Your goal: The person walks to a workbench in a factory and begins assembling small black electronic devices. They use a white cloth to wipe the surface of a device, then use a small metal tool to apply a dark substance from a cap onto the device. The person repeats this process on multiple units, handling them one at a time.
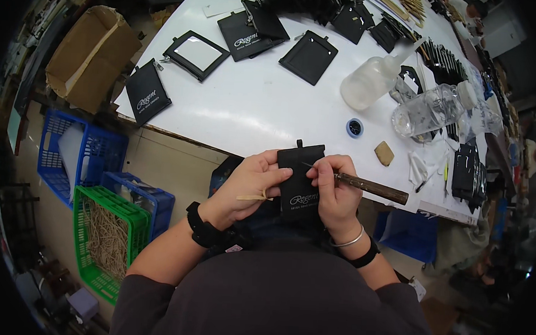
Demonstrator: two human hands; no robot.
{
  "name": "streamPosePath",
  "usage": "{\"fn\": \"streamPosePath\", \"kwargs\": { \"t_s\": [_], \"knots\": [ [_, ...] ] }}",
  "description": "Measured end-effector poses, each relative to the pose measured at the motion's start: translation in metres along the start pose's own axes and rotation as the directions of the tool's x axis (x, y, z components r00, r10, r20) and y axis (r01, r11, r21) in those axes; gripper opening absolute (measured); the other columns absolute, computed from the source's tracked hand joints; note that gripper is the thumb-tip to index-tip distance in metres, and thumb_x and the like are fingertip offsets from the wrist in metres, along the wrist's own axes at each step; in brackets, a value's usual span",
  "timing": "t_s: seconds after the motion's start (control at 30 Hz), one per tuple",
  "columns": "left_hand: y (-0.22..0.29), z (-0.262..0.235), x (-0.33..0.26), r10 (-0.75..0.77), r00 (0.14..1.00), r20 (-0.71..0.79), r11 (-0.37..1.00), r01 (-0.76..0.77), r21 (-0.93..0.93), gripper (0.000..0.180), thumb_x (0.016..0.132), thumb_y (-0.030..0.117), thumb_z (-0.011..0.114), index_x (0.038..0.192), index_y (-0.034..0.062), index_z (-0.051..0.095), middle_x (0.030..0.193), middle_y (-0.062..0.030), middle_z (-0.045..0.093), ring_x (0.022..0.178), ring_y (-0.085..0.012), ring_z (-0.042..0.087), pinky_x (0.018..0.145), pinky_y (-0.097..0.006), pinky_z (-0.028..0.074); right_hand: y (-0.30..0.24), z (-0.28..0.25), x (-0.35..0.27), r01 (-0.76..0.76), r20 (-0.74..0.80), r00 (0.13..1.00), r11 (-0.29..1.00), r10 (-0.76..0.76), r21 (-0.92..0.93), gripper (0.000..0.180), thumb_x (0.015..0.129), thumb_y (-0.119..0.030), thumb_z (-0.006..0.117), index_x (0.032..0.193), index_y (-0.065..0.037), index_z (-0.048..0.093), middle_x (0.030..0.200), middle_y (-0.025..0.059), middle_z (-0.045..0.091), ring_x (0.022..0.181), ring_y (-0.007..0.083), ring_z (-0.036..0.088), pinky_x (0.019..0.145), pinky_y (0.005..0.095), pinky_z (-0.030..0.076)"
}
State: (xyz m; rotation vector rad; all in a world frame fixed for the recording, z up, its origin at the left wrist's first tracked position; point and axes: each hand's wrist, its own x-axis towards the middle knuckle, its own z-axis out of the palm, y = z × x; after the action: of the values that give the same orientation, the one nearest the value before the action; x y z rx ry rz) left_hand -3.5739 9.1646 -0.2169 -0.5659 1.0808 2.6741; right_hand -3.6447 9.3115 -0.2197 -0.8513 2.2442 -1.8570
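Observation:
A black card holder (292,184) with a small loop on its top edge and pale lettering near its bottom is in front of me, just off the table's near edge. My left hand (252,185) is closed on its left side, thumb across the front. A thin tan strip (253,197) is looped at a finger of that hand. In my right hand (337,192) is a wooden-handled awl (373,188), pinched like a pen. Its thin tip points at the upper right of the card holder's face; whether it touches cannot be made out.
On the white table (222,119) lie more black card holders (309,56), a squeeze bottle (369,82), a clear plastic bottle (428,110), a small round blue-rimmed dish (355,128) and a tan block (384,153). Blue crates (102,150), a green crate (140,227) and a cardboard box (82,61) stand left.

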Motion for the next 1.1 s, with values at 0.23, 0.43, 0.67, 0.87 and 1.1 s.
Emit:
{"fn": "streamPosePath", "kwargs": {
  "t_s": [0.23, 0.43, 0.67, 0.87, 1.1],
  "knots": [
    [0.0007, -0.0001, -0.0019, 0.007, 1.000, 0.015, 1.000, -0.007, 0.008, 0.025, 0.088, 0.005, 0.051, 0.113, 0.0005, 0.051, 0.098, -0.0030, 0.061, 0.073, -0.0014, 0.058, 0.057, -0.012, 0.047, -0.0026, 0.0012, 0.0005, 0.032, 0.030, 0.999, 0.999, -0.031, -0.044, 0.006, 0.087, -0.006, 0.055, 0.084, -0.001, 0.053, 0.067, 0.0053, 0.058, 0.058, 0.0112, 0.055, 0.054, 0.0231, 0.044],
    [-0.0044, -0.0052, 0.0002, 0.018, 1.000, 0.022, 1.000, -0.018, 0.026, 0.025, 0.089, 0.006, 0.050, 0.113, 0.0007, 0.051, 0.100, -0.0025, 0.060, 0.077, -0.0003, 0.057, 0.057, -0.011, 0.046, -0.0033, 0.0024, 0.0013, 0.040, 0.030, 0.999, 0.996, -0.037, -0.076, 0.007, 0.087, -0.006, 0.055, 0.083, -0.001, 0.054, 0.067, 0.0058, 0.058, 0.058, 0.0117, 0.055, 0.054, 0.0236, 0.044],
    [-0.0028, -0.0051, -0.0015, 0.018, 0.999, 0.041, 0.999, -0.020, 0.040, 0.025, 0.089, 0.008, 0.051, 0.113, 0.0012, 0.052, 0.099, -0.0014, 0.060, 0.074, 0.0009, 0.055, 0.056, -0.011, 0.044, -0.0024, 0.0015, 0.0000, 0.023, 0.026, 0.999, 0.998, -0.021, -0.060, 0.007, 0.087, -0.006, 0.056, 0.083, -0.001, 0.054, 0.068, 0.0057, 0.058, 0.059, 0.0123, 0.055, 0.055, 0.0239, 0.045],
    [0.0021, 0.0009, -0.0040, -0.001, 1.000, 0.006, 0.999, 0.001, 0.049, 0.028, 0.090, 0.003, 0.047, 0.118, -0.0020, 0.049, 0.101, -0.0046, 0.060, 0.082, -0.0039, 0.058, 0.065, -0.015, 0.047, -0.0012, 0.0022, 0.0002, 0.028, 0.027, 0.999, 0.998, -0.026, -0.057, 0.006, 0.087, -0.005, 0.056, 0.083, -0.001, 0.054, 0.069, 0.0058, 0.058, 0.060, 0.0123, 0.055, 0.055, 0.0237, 0.045],
    [-0.0008, -0.0010, -0.0015, 0.014, 1.000, 0.012, 0.999, -0.014, 0.046, 0.025, 0.090, 0.007, 0.050, 0.114, -0.0001, 0.050, 0.098, -0.0019, 0.060, 0.072, 0.0012, 0.055, 0.057, -0.010, 0.046, -0.0028, 0.0027, 0.0011, 0.027, 0.023, 0.999, 0.997, -0.026, -0.076, 0.006, 0.086, -0.005, 0.056, 0.083, -0.001, 0.054, 0.068, 0.0061, 0.058, 0.059, 0.0126, 0.056, 0.055, 0.0237, 0.045]
  ]
}}
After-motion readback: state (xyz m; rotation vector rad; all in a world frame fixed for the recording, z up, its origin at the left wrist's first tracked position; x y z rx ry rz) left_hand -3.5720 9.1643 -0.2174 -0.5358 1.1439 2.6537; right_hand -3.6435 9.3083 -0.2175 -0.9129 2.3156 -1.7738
